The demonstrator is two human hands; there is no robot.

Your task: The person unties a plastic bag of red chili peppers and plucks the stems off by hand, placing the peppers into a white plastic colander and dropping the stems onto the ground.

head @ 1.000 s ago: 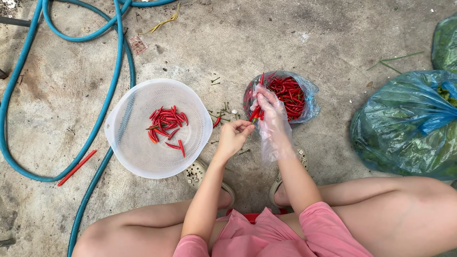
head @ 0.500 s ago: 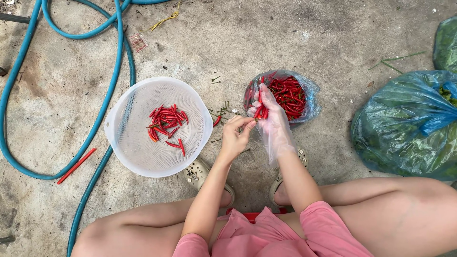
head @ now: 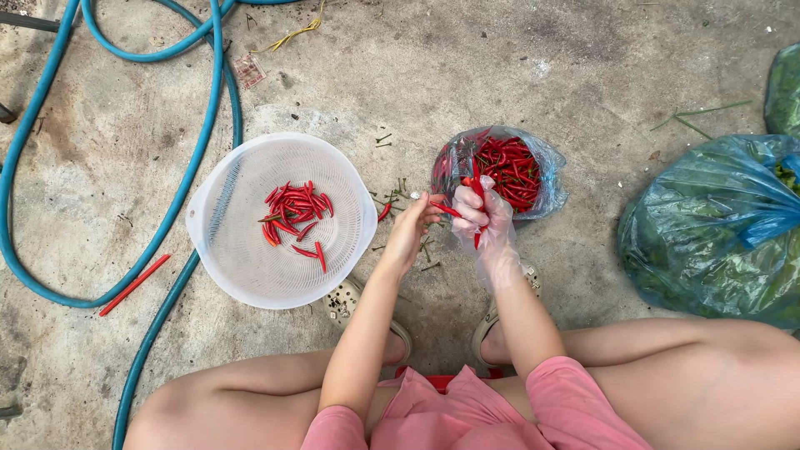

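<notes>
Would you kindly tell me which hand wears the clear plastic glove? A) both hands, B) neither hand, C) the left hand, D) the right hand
D: the right hand, holding red chillies by the small bag, is wrapped in a clear glove, while the left hand is bare.

Pink short-sleeved top, a clear plastic glove on the right hand (head: 487, 223), left hand (head: 408, 235) bare, pale sandals

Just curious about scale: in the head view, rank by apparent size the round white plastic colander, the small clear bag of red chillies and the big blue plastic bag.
1. Big blue plastic bag, though the frame crops it.
2. Round white plastic colander.
3. Small clear bag of red chillies.
</notes>
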